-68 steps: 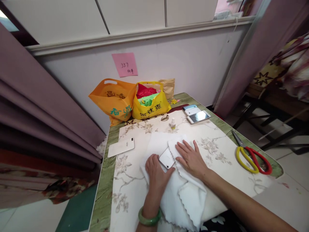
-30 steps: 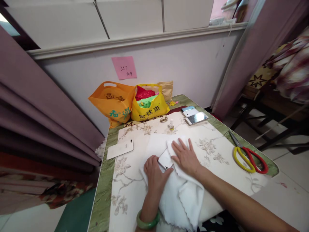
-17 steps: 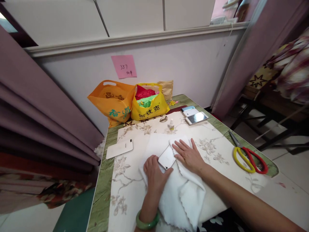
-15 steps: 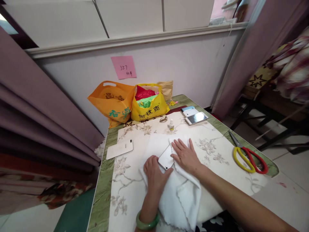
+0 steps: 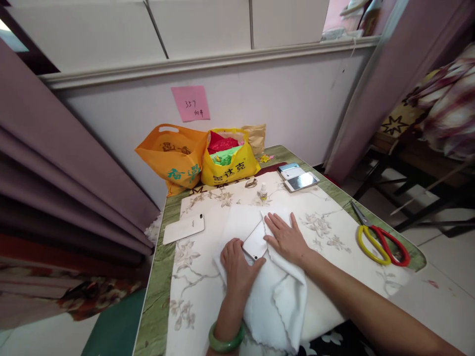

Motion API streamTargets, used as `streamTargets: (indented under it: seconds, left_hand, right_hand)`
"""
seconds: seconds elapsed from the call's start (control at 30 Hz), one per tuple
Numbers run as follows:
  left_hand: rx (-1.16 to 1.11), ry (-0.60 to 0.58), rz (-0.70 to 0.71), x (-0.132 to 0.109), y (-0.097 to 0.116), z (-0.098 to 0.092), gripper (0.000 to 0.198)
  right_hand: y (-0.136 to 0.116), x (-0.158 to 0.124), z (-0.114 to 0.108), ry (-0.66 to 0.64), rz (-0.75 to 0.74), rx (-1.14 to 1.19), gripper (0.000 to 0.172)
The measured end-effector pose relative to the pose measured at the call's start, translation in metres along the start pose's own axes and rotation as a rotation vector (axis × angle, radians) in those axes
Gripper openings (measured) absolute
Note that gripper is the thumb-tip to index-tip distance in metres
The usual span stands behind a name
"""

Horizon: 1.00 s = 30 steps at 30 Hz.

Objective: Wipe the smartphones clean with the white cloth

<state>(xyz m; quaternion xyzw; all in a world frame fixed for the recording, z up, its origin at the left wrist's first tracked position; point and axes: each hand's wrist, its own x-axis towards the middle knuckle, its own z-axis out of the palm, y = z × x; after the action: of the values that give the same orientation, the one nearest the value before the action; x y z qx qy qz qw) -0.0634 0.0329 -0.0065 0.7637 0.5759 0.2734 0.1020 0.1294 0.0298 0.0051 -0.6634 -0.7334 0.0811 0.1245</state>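
Note:
A white smartphone (image 5: 255, 244) lies slanted on a white cloth (image 5: 272, 301) with a scalloped edge. One fold of the cloth covers the phone's right part. My left hand (image 5: 237, 267), with a green bangle at its wrist, steadies the phone's near left corner between thumb and forefinger. Its other fingers are bent down on the cloth. My right hand (image 5: 285, 237) lies flat on the fold over the phone, fingers stretched out and thumb apart. What is under that palm is hidden.
Another white phone (image 5: 184, 229) is at the left. Two more phones (image 5: 302, 181) lie back right, red-and-yellow-handled scissors (image 5: 382, 242) near the right edge. A small bottle (image 5: 263, 191), an orange bag (image 5: 170, 153) and a filled yellow bag (image 5: 232, 165) stand at the back.
Hardly anything differs. My right hand has shifted very slightly, still flat on the cloth; my left hand keeps its place at the phone.

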Motion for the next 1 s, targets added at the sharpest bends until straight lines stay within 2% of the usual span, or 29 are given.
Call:
streamTargets:
  seconds: [0.07, 0.13, 0.2, 0.27, 0.37, 0.47, 0.53, 0.63, 0.7, 0.77, 0.87, 0.93, 1.0]
  left_hand:
    - [0.001, 0.004, 0.003, 0.0, 0.0, 0.0, 0.049]
    - [-0.002, 0.003, 0.015, -0.001, -0.001, 0.0, 0.046]
    - [-0.004, 0.0, 0.019, -0.002, -0.002, 0.0, 0.047]
    - [-0.005, 0.002, 0.019, -0.002, -0.002, 0.001, 0.047]
    - [-0.004, 0.006, 0.018, -0.001, -0.002, 0.001, 0.049]
    - [-0.002, 0.005, 0.006, -0.001, 0.0, 0.001, 0.051]
    - [-0.003, 0.008, 0.002, 0.0, 0.0, 0.0, 0.046]
    - [-0.012, 0.004, 0.014, -0.001, 0.0, -0.001, 0.043]
    - [-0.017, 0.003, 0.013, -0.001, 0.0, -0.002, 0.045]
    - [-0.018, 0.007, 0.009, -0.001, 0.0, -0.001, 0.048]
    - [-0.013, 0.008, 0.016, -0.001, 0.0, 0.0, 0.053]
    - [-0.009, 0.013, 0.015, -0.001, 0.0, 0.001, 0.054]
    - [-0.01, 0.016, 0.014, -0.001, -0.001, 0.0, 0.05]
  right_hand:
    - [-0.013, 0.002, 0.004, -0.014, -0.062, 0.023, 0.069]
    - [-0.023, -0.006, 0.005, -0.063, -0.25, 0.077, 0.068]
    - [-0.023, -0.016, 0.002, -0.108, -0.434, 0.122, 0.066]
    - [-0.013, -0.022, -0.002, -0.114, -0.493, 0.125, 0.064]
    - [0.003, -0.015, -0.004, -0.067, -0.338, 0.061, 0.059]
    - [-0.002, -0.001, 0.001, -0.002, -0.123, 0.001, 0.065]
    - [-0.015, 0.001, 0.006, -0.003, -0.147, 0.022, 0.071]
    - [-0.025, -0.009, 0.007, -0.07, -0.387, 0.113, 0.07]
    - [-0.018, -0.017, 0.003, -0.105, -0.483, 0.141, 0.068]
    - [-0.003, -0.019, -0.001, -0.107, -0.447, 0.118, 0.068]
    - [0.01, -0.009, -0.001, -0.054, -0.213, 0.036, 0.066]
    - [0.005, 0.0, 0.002, -0.013, -0.081, -0.001, 0.07]
    - [-0.007, 0.003, 0.004, -0.019, -0.107, 0.01, 0.076]
